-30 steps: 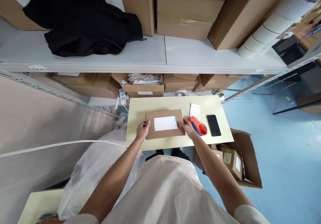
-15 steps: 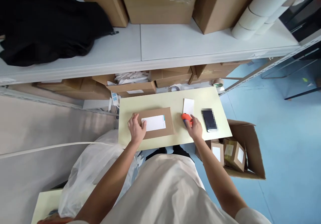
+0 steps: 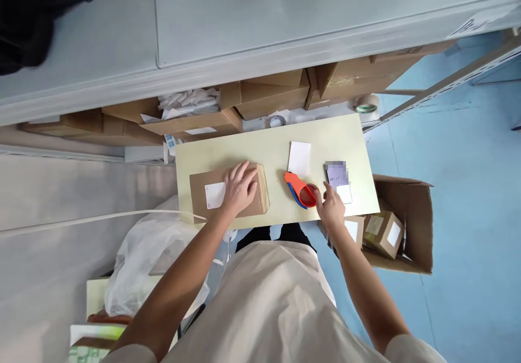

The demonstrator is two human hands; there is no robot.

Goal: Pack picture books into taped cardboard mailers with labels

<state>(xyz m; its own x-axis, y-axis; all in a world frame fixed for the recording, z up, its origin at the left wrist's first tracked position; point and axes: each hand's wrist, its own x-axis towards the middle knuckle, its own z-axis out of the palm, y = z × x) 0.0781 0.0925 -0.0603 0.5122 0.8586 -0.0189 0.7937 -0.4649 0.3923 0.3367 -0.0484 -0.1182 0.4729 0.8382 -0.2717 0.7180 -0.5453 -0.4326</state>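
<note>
My left hand (image 3: 239, 189) lies flat with its fingers spread on top of a brown cardboard box (image 3: 260, 200), partly covering its white label (image 3: 214, 195). To the right, an orange and blue tape dispenser (image 3: 296, 181) rests on the table, apart from the left hand. My right hand (image 3: 331, 205) is just right of the dispenser and holds nothing. Its forefinger reaches to the left edge of a phone (image 3: 337, 177) with a lit screen; whether it touches the phone I cannot tell. A white card (image 3: 299, 158) lies behind the dispenser.
The pale table (image 3: 260, 143) stands against a grey shelf (image 3: 260, 32). Cardboard boxes (image 3: 268, 94) and tape rolls (image 3: 366, 103) sit beneath that shelf. An open carton (image 3: 419, 227) with small boxes stands right on the floor. A white hose (image 3: 101, 219) and plastic bag (image 3: 138, 276) are left.
My right hand has let go of the tape dispenser and moved right to the phone, whose screen is now lit. My left hand has moved across the box top, and the box appears turned.
</note>
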